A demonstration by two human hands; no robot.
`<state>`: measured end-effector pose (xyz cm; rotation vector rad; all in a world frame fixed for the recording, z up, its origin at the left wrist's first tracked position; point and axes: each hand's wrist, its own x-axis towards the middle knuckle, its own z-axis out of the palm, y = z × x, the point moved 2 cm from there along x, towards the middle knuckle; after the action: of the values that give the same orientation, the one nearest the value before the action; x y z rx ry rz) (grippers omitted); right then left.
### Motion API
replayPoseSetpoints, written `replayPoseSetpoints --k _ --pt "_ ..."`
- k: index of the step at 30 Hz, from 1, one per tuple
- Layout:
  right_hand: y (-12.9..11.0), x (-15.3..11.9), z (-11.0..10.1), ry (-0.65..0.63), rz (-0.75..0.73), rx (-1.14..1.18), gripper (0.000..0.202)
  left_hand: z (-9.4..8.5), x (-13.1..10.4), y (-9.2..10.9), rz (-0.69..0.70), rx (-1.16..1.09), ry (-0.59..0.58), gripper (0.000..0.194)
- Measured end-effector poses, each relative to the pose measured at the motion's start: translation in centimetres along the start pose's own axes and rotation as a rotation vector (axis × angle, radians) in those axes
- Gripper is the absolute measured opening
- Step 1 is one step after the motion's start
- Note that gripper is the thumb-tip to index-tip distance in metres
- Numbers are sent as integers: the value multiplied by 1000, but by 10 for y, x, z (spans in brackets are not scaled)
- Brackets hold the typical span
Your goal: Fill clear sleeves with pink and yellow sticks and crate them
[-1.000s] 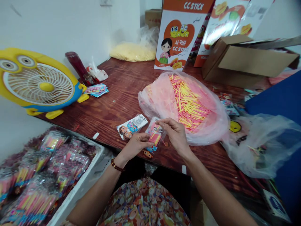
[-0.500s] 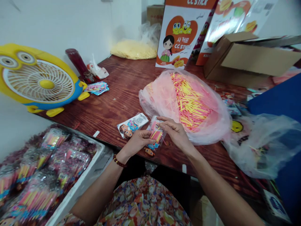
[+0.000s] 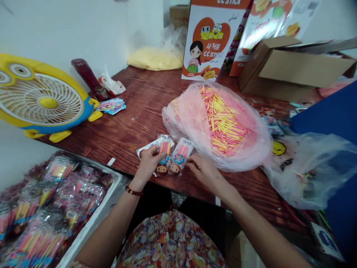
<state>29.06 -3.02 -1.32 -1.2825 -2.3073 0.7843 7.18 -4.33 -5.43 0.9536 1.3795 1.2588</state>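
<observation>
Wooden table (image 3: 139, 100) | left grip (image 3: 147, 163) clamped on packet (image 3: 165, 158) | right grip (image 3: 205, 170): can't tell, too blurred

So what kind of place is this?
Probably a small packing workroom. A dark red-brown wooden table holds a big translucent plastic bag of thin pink and yellow sticks, and a white-rimmed box beside it is heaped with small clear plastic packets.

In front of the stick-filled bag (image 3: 192, 115), our left hand (image 3: 147, 163) pinches a packet (image 3: 164, 158), and our right hand (image 3: 205, 171) is beside a second packet (image 3: 179, 158). Left of the bag stands a yellow fan (image 3: 48, 102).
</observation>
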Motion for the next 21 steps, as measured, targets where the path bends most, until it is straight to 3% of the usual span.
replayPoseSetpoints --k 3,5,8,11,13,16,18,21 --pt "8 -1 24 -81 227 -364 23 18 6 -3 80 122 -62 23" --pt "12 0 31 -141 330 -488 25 35 8 -4 147 284 -81 25" --pt "13 -4 32 -181 334 -511 24 53 7 -4 257 680 -26 38" --pt "14 -18 23 -192 258 -398 18 56 5 -8 339 929 2 45" --pt "18 -26 7 -146 194 -288 18 52 4 -11 373 950 16 46" --pt "38 -28 -37 20 207 -216 26 43 4 -12 419 957 2 43" --pt "62 -21 -75 139 319 -292 30 36 4 -9 436 968 -9 41" --pt "102 -3 -122 146 476 -552 29 21 7 3 422 1059 38 38"
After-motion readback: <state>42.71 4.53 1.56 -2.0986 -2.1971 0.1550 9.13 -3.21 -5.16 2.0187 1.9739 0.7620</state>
